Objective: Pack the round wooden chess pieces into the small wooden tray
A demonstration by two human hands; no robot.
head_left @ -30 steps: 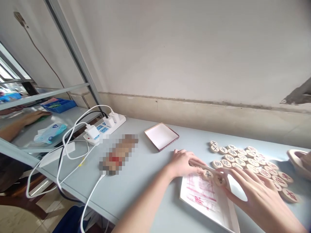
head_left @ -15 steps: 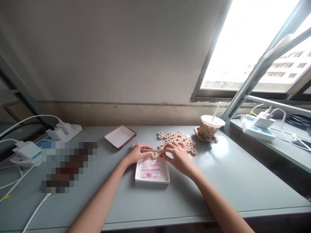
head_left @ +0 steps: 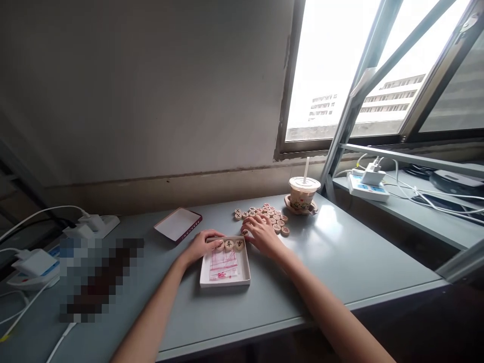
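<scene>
A shallow white box [head_left: 225,284] holds a pink-and-white plastic packet [head_left: 223,264]. Three xiangqi pieces [head_left: 229,245] stand in a row along its far wall. My left hand [head_left: 200,247] grips the box's far left corner, the thumb inside by the leftmost piece and the fingers around the outer wall. Just beyond the far right corner, my right hand [head_left: 262,234] has its thumb and fingers closed around a xiangqi piece [head_left: 245,233]. Its fingers partly cover the loose group of wooden xiangqi pieces [head_left: 278,220], marked in red and black.
A box lid [head_left: 178,225] lies inside up at the back left. Behind the pieces, a drink cup [head_left: 303,194] with a straw sits in a cardboard holder. Power strips [head_left: 34,267] with chargers and cables line the left side; another power strip [head_left: 366,185] is at right.
My right hand has left the box, where a third piece now stands in the row, and moved to the loose pieces. My left hand stays at the box corner. The view has turned right.
</scene>
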